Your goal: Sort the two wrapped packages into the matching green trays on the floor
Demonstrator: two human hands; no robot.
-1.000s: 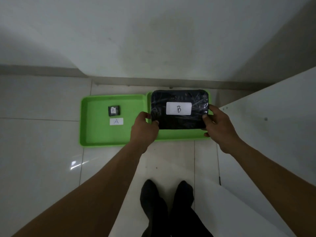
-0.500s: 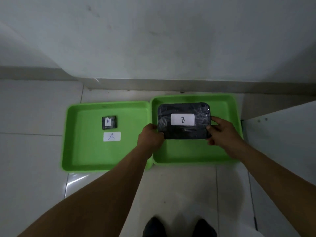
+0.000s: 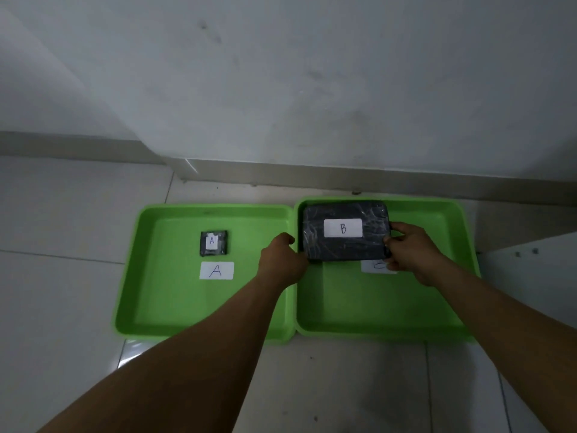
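Note:
Two green trays lie side by side on the tiled floor. The left tray [image 3: 150,276] carries a white label "A" and holds a small dark wrapped package [image 3: 213,243] marked A. Over the back left of the right tray [image 3: 437,301] is a large black wrapped package [image 3: 345,245] marked B. My left hand [image 3: 282,264] grips its left edge and my right hand [image 3: 409,250] grips its right edge. The right tray's own white label [image 3: 373,266] is mostly hidden under the package and my right hand.
A white wall with a grey skirting [image 3: 343,176] runs just behind the trays. A white panel [image 3: 530,276] stands at the right, close to the right tray. Pale floor tiles [image 3: 56,307] stretch to the left and in front.
The view has closed in on the trays and my feet have left it. Both hands have carried the B package down and back into the right tray; the grip is unchanged.

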